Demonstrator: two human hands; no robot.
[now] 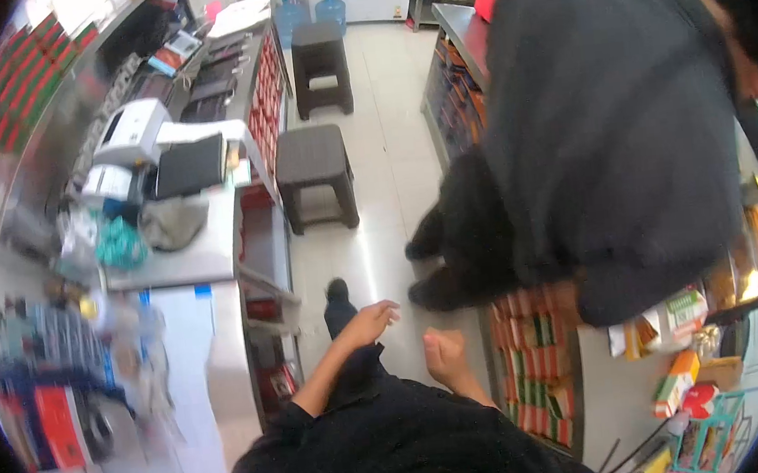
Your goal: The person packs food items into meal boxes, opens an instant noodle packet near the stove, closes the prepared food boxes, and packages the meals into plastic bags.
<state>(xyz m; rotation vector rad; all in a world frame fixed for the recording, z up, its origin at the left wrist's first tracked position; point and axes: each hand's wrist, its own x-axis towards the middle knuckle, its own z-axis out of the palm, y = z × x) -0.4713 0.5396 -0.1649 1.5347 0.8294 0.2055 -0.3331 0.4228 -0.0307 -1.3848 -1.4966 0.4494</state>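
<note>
Right, I've got the head view up and see no handling underway: I read this as walking or standing between handling steps. Left hand point(369, 324) is loose, fingers part open, nothing visible in it, out over the aisle floor point(383, 186). Right hand point(446, 356) is curled into a fist; I can't tell if anything small is inside. Nearest stock is the red-and-green packets point(533, 363), shelved beside the right hand, not touched. Nearer stool point(312, 159) sits ahead of the left hand, apart from it. A co-worker in black point(605, 123) takes up the right side, close in. Printer point(130, 133) and black folder point(190, 168) are on the left counter point(203, 261), out of contact. From here, any reach right calls for room around that co-worker, plus an opened fist.
</note>
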